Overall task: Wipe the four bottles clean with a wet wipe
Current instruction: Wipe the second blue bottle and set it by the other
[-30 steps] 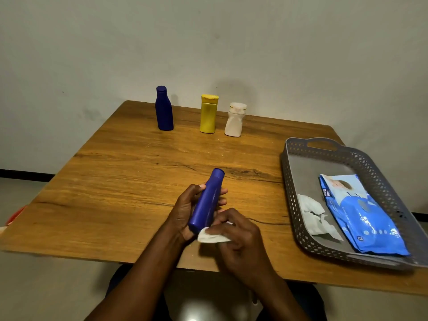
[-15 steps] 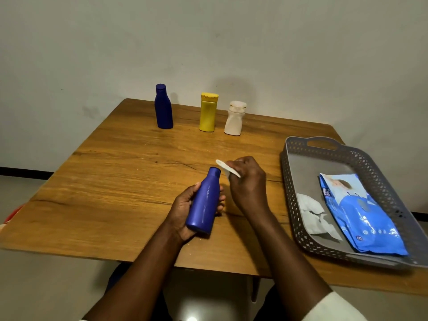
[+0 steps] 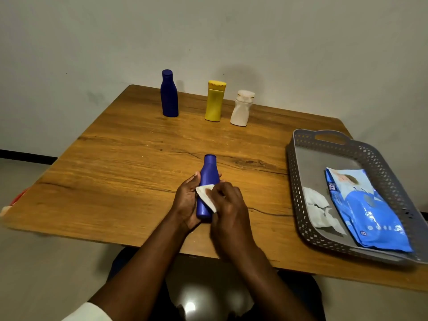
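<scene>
My left hand (image 3: 185, 202) holds a blue bottle (image 3: 208, 177) above the near middle of the wooden table (image 3: 115, 170), its cap pointing away from me. My right hand (image 3: 228, 205) presses a white wet wipe (image 3: 205, 196) against the bottle's lower body. Three more bottles stand upright in a row at the far edge: a dark blue bottle (image 3: 169, 95), a yellow bottle (image 3: 215, 101) and a white bottle (image 3: 242, 108).
A grey perforated tray (image 3: 298, 158) sits on the right of the table. It holds a blue pack of wipes (image 3: 368, 212) and a crumpled used wipe (image 3: 318, 210). A red object (image 3: 19, 196) pokes out past the table's left edge.
My right hand, which was up by the bottle's cap with the wipe half a second ago, has come back down to the bottle's lower body. The bottle now points more straight away.
</scene>
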The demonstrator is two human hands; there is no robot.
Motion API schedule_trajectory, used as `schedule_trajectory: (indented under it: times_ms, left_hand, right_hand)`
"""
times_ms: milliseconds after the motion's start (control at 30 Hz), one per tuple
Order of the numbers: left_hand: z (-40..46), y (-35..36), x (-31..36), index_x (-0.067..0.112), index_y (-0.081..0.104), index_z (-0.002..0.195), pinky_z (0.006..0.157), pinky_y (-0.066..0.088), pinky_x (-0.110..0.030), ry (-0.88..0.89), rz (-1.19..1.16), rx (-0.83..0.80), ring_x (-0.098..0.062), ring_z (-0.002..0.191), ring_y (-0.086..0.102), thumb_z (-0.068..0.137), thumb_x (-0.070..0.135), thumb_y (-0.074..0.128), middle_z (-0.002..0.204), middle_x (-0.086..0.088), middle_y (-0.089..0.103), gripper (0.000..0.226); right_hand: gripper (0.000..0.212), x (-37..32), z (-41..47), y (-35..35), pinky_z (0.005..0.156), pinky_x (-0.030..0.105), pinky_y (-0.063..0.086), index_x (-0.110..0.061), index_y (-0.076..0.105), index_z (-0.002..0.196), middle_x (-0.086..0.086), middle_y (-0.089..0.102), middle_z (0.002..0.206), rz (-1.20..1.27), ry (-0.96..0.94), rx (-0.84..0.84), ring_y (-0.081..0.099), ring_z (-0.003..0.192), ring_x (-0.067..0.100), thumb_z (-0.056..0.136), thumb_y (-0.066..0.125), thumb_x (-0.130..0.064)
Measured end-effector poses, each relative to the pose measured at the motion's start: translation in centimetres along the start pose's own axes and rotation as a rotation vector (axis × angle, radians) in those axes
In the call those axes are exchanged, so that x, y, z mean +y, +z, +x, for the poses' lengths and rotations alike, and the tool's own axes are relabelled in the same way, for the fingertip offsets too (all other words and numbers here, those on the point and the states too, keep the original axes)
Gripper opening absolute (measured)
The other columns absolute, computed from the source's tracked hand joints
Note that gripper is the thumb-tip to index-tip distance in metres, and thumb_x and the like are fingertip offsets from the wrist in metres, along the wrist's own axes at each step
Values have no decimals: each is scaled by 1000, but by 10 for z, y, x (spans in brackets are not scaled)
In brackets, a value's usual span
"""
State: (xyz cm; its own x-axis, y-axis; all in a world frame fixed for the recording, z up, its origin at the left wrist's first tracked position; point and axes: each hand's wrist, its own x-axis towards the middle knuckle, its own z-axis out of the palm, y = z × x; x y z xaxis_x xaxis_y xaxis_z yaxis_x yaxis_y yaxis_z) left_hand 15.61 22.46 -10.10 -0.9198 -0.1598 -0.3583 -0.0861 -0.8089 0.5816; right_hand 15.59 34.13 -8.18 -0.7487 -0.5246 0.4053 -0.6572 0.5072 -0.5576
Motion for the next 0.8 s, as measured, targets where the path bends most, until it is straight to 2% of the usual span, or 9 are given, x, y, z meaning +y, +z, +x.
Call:
schedule_trajectory:
  times_ms: [67,133,267,367,433,500,567,667,800]
  left_hand:
    - [0,-1,0,2,60,118,79,53,-33,33,33,26,-25,93,63,96,42,38,102,-17,69,50]
    - [1,-3,-1,2,60,116,79,53,-31,54,50,32,-26,95,61,92,41,43,101,-16,70,49]
    - [1,-3,-1,3,60,118,77,54,-29,25,56,32,-25,95,63,92,44,43,107,-17,69,52]
    - [1,-3,0,3,58,122,83,51,-32,-8,29,29,-24,93,63,93,45,41,106,-17,68,54]
    - [-1,-1,0,6,57,123,79,51,-34,-22,14,20,-22,85,65,95,45,40,100,-14,69,51]
    - [-1,-2,-1,11,58,117,67,53,-30,0,20,20,-20,71,68,98,42,38,86,-9,72,42]
    - [-1,-2,-2,12,58,107,60,54,-27,27,36,13,-18,63,68,99,40,36,77,-8,73,36]
    - [-4,0,-1,12,60,106,64,53,-29,58,35,-6,-18,69,67,96,48,36,82,-7,71,45]
    - [-4,1,-2,13,63,115,79,48,-34,59,52,-12,-20,85,65,95,54,33,96,-8,70,55]
  right_hand:
    - [50,-1,-22,2,81,18,41,-8,64,113,7,59,109,-56,-69,6,48,102,14,67,72,11]
    - [56,1,-38,3,83,20,44,-8,64,113,6,58,110,-60,-100,16,48,104,16,61,75,11]
    - [48,4,-49,0,87,17,44,-10,64,112,-1,50,111,28,-126,53,50,105,14,68,64,9]
    - [44,4,-36,-8,82,25,52,-8,65,112,1,54,110,180,-50,150,54,103,13,74,66,14]
    - [39,2,-16,-19,81,18,51,-3,66,111,5,55,108,238,-8,227,54,101,11,76,66,16]
    - [32,0,12,-29,81,7,44,2,65,109,10,56,106,223,14,256,53,99,11,80,61,15]
    - [27,0,40,-33,79,11,47,2,66,107,11,55,106,173,33,218,55,97,17,83,58,11]
    - [28,5,70,-27,79,31,49,-2,67,112,11,53,108,40,19,63,54,99,24,86,58,2]
    - [27,7,79,-16,83,25,41,-9,63,118,7,48,115,-70,8,-112,45,107,20,91,57,-10]
